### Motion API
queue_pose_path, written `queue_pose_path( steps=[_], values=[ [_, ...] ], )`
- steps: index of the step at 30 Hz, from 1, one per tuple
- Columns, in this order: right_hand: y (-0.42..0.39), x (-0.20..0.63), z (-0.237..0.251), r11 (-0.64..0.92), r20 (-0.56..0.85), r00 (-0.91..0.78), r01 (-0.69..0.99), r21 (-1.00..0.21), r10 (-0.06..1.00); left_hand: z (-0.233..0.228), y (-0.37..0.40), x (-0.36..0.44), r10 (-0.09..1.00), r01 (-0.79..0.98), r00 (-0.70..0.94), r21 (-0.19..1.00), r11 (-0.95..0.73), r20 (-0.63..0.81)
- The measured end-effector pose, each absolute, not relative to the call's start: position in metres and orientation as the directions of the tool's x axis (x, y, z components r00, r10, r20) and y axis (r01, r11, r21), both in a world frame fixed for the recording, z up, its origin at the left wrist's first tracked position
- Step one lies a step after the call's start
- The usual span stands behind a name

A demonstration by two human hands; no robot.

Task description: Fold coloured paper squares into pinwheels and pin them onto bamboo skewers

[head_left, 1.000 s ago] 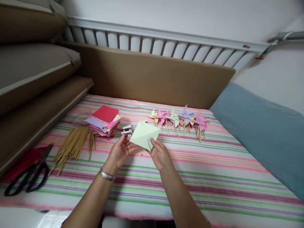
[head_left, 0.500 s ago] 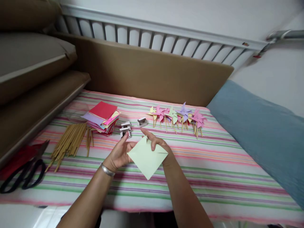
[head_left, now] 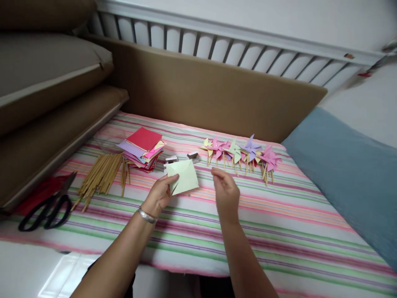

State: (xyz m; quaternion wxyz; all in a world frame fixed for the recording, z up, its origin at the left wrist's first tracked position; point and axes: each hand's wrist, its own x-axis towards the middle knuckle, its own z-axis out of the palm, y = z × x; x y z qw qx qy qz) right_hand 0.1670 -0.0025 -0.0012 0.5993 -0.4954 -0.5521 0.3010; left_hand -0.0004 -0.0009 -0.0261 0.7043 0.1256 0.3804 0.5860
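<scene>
A pale green paper square with a slit running in from its lower left corner is pinched by my left hand, thumb on top. A silver bangle circles my left wrist. Apart from the paper, to its right, my right hand is raised with its fingers closed in a pinch; anything between the fingertips is too small to make out. Small open boxes lie just behind the paper, which partly covers them. Several finished paper pinwheels on sticks lie beyond my right hand.
A stack of coloured paper squares sits at the back left. In front of it are a heap of thin wooden sticks and black-handled scissors. Brown cushions border the left, and a brown board stands behind the striped cloth.
My right hand has let go of the paper and moved right, its fingers now pinched. My left hand now holds the paper alone, turned and shifted up. The view has shifted slightly left.
</scene>
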Motion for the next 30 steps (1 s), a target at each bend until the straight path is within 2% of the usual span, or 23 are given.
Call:
queue_pose_path(
  steps=[3, 6, 11, 15, 18, 23, 30],
  values=[
    [-0.022, 0.141, -0.004, 0.551, 0.526, -0.175, 0.372, -0.747, 0.832, -0.027, 0.000, 0.002, 0.917, -0.794, -0.070, 0.578, 0.187, -0.394],
    [-0.027, 0.122, -0.018, 0.647, 0.542, -0.355, 0.457, -0.611, 0.762, -0.026, -0.002, 0.006, 0.910, -0.831, -0.121, 0.542, 0.125, -0.396],
    [-0.017, 0.123, -0.033, 0.640, 0.539, -0.355, 0.515, -0.570, 0.764, -0.018, -0.005, 0.008, 0.903, -0.865, -0.089, 0.483, 0.140, -0.421],
    [-0.013, 0.131, -0.032, 0.661, 0.541, -0.380, 0.454, -0.597, 0.750, -0.014, -0.003, 0.000, 0.889, -0.847, 0.078, 0.441, 0.298, -0.450],
    [-0.012, 0.134, -0.032, 0.697, 0.533, -0.453, 0.401, -0.595, 0.715, -0.019, -0.002, -0.005, 0.868, -0.793, 0.154, 0.465, 0.393, -0.472],
    [-0.011, 0.136, -0.034, 0.730, 0.512, -0.531, 0.383, -0.566, 0.675, -0.031, -0.001, -0.003, 0.883, -0.750, 0.053, 0.566, 0.344, -0.466],
    [-0.015, 0.130, -0.037, 0.726, 0.519, -0.509, 0.519, -0.452, 0.687, -0.032, 0.000, 0.004, 0.879, -0.773, -0.147, 0.607, 0.184, -0.454]
  ],
)
